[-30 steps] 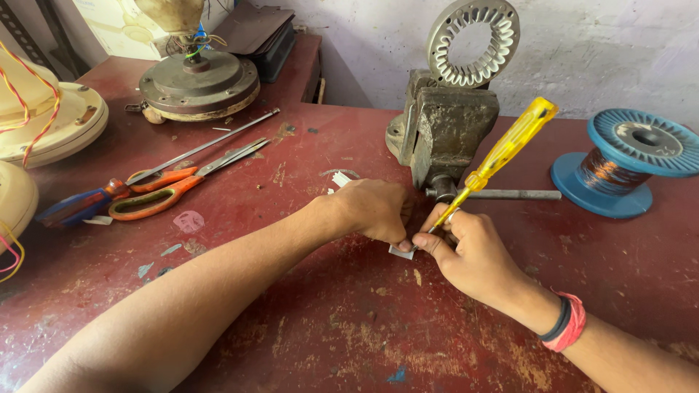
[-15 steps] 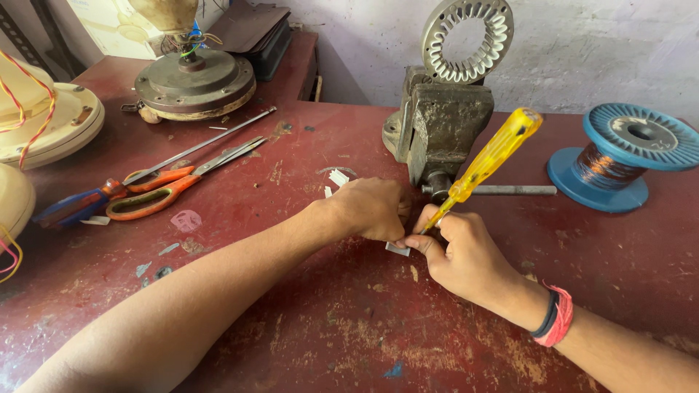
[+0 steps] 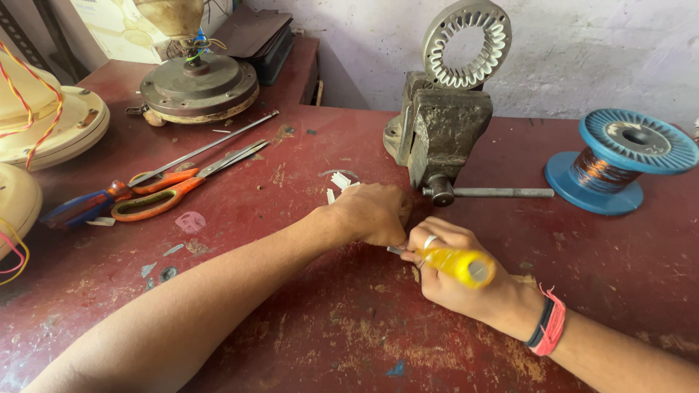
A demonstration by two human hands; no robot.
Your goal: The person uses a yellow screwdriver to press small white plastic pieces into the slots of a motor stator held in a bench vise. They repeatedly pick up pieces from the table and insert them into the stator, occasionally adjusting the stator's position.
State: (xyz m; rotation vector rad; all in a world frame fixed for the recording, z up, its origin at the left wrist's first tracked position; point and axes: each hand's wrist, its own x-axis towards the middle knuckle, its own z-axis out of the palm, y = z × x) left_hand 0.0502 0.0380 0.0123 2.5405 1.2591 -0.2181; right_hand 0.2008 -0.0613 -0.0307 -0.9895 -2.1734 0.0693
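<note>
Holding the yellow-handled screwdriver [image 3: 460, 265] in a closed fist, your right hand [image 3: 451, 273] rests on the red workbench [image 3: 306, 327], just in front of the grey bench vise [image 3: 440, 131]. The fingers wrap fully around the handle, and the butt end of the handle points toward you and to the right. So its long axis runs from your right wrist forward and to the left, and the metal tip goes toward your left hand [image 3: 371, 213]. The tip itself is mostly hidden between the two hands.

Your left hand is curled down on the table, knuckles up, and its fingers press together on something small. Only a thin pale sliver [image 3: 395, 250] shows at the place where the two hands meet, so you cannot tell from here what the piece is. The two hands touch, or almost touch, at this point. The small piece lies directly ahead of the screwdriver tip, under the left fingers, and the left hand is the nearer one to it.

Some white scraps [image 3: 339, 182] lie on the table just behind the left hand. Farther left are orange-handled scissors [image 3: 175, 191] and a long screwdriver with a blue and red handle [image 3: 87, 206]. A ring-shaped stator core [image 3: 466, 42] stands on top of the vise, a blue spool of copper wire [image 3: 619, 160] is on the right, and a round motor housing [image 3: 196, 87] sits at the back left.
</note>
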